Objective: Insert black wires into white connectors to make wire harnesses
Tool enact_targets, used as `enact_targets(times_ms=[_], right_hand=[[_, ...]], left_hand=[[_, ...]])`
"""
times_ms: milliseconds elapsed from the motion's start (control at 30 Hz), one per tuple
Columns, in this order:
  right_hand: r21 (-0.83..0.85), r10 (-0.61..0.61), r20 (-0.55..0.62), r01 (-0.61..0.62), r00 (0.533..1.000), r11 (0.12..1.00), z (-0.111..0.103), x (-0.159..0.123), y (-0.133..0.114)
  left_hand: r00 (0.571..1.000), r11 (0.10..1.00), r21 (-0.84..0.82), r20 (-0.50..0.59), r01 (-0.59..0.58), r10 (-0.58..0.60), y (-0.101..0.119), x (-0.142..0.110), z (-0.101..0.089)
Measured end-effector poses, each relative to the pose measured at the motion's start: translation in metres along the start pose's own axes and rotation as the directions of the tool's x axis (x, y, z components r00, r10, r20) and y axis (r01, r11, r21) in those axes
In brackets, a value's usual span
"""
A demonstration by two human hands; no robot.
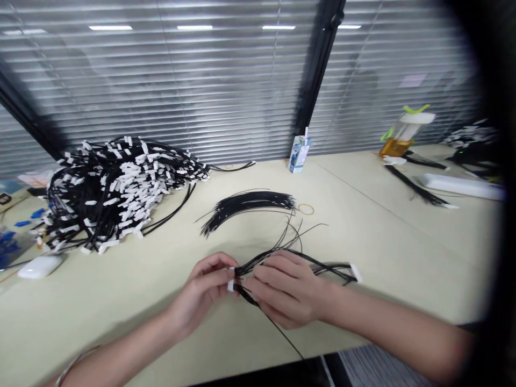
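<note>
At the lower centre of the frame, the left hand (205,287) pinches a white connector (231,285), apparently to steady it, while the right hand (287,289) curls its fingers over black wires (250,264) beside it; whether those fingertips grip one, I cannot tell.

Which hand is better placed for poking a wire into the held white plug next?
Probably the right hand: it's at the black wires, close beside the plug. The left hand is busy pinching that plug.
</note>
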State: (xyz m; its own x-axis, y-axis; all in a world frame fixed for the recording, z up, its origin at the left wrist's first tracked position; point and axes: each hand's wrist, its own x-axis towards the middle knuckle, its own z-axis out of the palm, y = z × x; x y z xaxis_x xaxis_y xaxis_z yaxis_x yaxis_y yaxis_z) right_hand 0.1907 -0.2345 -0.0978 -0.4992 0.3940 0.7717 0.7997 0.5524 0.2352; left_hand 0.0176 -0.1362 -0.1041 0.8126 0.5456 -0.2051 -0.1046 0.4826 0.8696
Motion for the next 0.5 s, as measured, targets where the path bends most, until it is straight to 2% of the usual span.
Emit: enact_targets(times_ms=[100,200,267,333,433,500], right_hand=[[-0.004,0.144,0.000,-0.144,0.990,0.990,0.002,-0.002,0.008],[-0.089,0.370,0.098,-0.362,0.924,0.928,0.008,-0.009,0.032],[-0.204,0.507,0.187,-0.472,0.841,0.858,0.014,-0.021,0.057],[-0.337,0.624,0.276,-0.535,0.731,0.775,0.018,-0.035,0.083],[-0.500,0.748,0.376,-0.560,0.547,0.660,0.022,-0.058,0.113],[-0.561,0.790,0.410,-0.556,0.457,0.613,0.023,-0.068,0.124]], left_hand=[[0.998,1.000,-0.002,-0.057,-0.019,0.018,0.000,0.003,-0.001],[0.995,1.000,0.010,-0.095,-0.015,0.016,0.000,0.005,-0.003],[0.994,1.000,0.018,-0.107,-0.006,0.008,0.000,0.005,-0.003],[0.993,1.000,0.020,-0.115,0.000,0.003,0.001,0.005,-0.003],[0.993,1.000,0.012,-0.119,0.008,-0.007,0.001,0.004,-0.004],[0.992,1.000,0.004,-0.124,0.016,-0.015,0.001,0.004,-0.004]])
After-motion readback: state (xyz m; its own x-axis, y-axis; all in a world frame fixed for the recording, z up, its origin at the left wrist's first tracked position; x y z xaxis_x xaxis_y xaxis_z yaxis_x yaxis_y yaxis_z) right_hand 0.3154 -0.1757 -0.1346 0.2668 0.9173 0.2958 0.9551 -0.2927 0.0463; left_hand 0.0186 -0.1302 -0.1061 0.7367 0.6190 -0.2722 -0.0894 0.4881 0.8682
